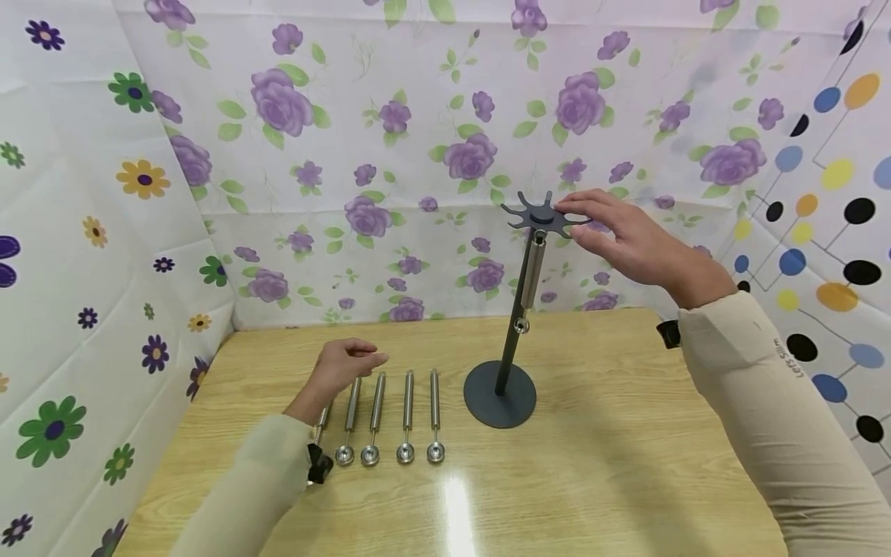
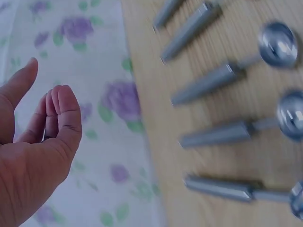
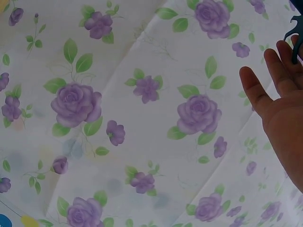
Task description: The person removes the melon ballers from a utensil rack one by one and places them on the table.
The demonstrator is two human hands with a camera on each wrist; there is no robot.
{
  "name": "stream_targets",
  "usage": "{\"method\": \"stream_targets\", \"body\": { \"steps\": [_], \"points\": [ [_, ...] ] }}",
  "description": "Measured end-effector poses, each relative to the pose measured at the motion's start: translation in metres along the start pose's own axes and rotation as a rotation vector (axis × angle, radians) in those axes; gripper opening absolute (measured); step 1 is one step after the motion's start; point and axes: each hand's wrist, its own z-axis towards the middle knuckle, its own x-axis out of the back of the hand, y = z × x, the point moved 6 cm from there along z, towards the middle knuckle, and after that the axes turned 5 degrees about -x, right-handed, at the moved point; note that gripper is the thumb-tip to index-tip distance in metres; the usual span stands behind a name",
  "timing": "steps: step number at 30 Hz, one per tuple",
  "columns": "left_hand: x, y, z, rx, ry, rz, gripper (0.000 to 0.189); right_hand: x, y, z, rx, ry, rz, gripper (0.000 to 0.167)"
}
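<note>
A dark rack (image 1: 510, 348) with a round base stands on the table, a plate of curved prongs (image 1: 539, 217) at its top. From one prong hangs a small metal scoop (image 1: 534, 271), bowl downward. My right hand (image 1: 623, 240) is at the plate's right side, thumb and fingers loosely extended, fingertips right at the prongs. In the right wrist view, a prong (image 3: 294, 40) overlaps its fingers. My left hand (image 1: 341, 367), loosely curled and holding nothing, hovers over the handle ends of several metal scoops (image 2: 215, 135) lying in a row. The leftmost is partly hidden behind my left wrist.
The wooden table (image 1: 592, 464) runs back to a flowered cloth backdrop (image 1: 390, 155). Patterned cloths also hang at the left and right sides. The scoops lie left of the rack's base, bowls toward me.
</note>
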Motion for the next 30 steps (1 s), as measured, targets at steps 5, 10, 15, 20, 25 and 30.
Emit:
{"method": "stream_targets", "body": {
  "steps": [5,10,15,20,25,30],
  "points": [
    [-0.027,0.036,0.006,-0.085,-0.056,-0.037,0.042,0.0,-0.001,0.001,0.005,-0.005,0.001,0.05],
    [-0.05,0.076,0.007,-0.189,-0.108,-0.078,0.038,-0.002,-0.001,0.003,0.014,-0.009,0.004,0.05],
    [-0.07,0.114,0.008,-0.288,-0.142,-0.095,0.032,-0.004,0.001,0.003,0.012,-0.005,-0.004,0.05],
    [-0.088,0.142,0.009,-0.346,-0.162,-0.14,0.031,-0.004,0.001,0.002,0.013,0.002,-0.008,0.052],
    [-0.104,0.16,0.01,-0.361,-0.181,-0.169,0.036,-0.004,0.001,0.001,0.014,0.005,-0.011,0.052],
    [-0.116,0.176,0.01,-0.398,-0.192,-0.14,0.043,-0.001,0.0,0.001,0.011,0.009,-0.012,0.052]
  ]
}}
